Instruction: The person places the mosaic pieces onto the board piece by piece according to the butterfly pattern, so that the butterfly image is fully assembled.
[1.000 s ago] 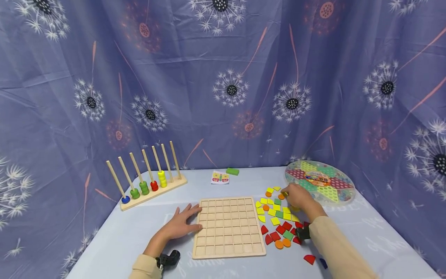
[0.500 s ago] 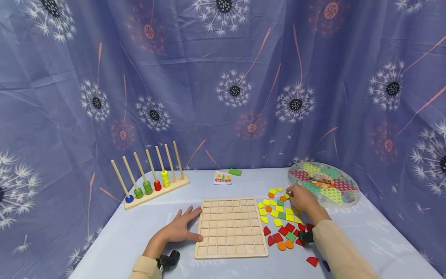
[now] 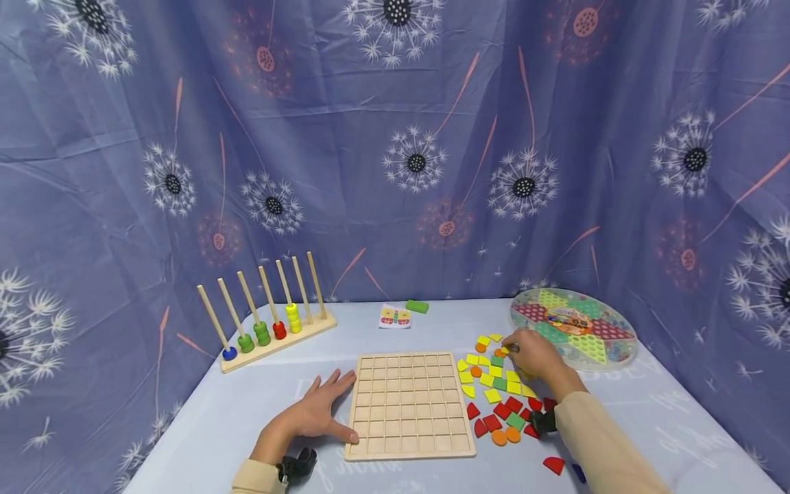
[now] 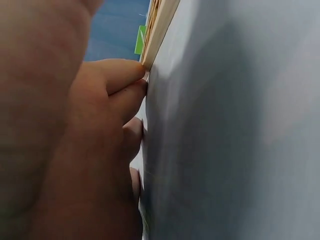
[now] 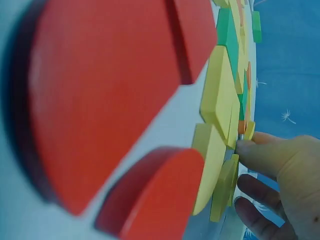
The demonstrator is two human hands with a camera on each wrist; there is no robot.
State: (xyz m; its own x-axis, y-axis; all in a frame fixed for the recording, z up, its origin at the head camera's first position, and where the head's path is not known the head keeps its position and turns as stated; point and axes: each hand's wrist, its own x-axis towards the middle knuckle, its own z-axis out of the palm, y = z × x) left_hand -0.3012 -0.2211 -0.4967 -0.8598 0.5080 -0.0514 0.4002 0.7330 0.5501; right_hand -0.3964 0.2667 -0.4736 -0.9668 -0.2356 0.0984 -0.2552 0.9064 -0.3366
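Observation:
The left hand (image 3: 315,412) lies spread at the left side of the wooden grid board (image 3: 412,405), thumb on its lower left corner and index fingertip by its left edge. In the left wrist view, fingers (image 4: 125,75) of that hand touch the board's edge (image 4: 162,25). Over the far right of the loose pieces, the right hand (image 3: 535,353) pinches a small yellow piece (image 3: 505,350) beside an orange disc (image 3: 498,353). The right wrist view shows this yellow piece (image 5: 250,130) at the thumb and index tips of the right hand (image 5: 285,175), its other fingers curled.
Yellow, green, orange and red pieces (image 3: 513,405) lie right of the board. Behind the board are a picture card (image 3: 395,316) and a green block (image 3: 417,307). A peg stand with rings (image 3: 278,343) stands back left, a round game board (image 3: 574,326) back right.
The right hand has shifted slightly left with the yellow piece, which now partly covers the orange disc. The left thumb has slid down toward the board's near corner, and the view has turned slightly left.

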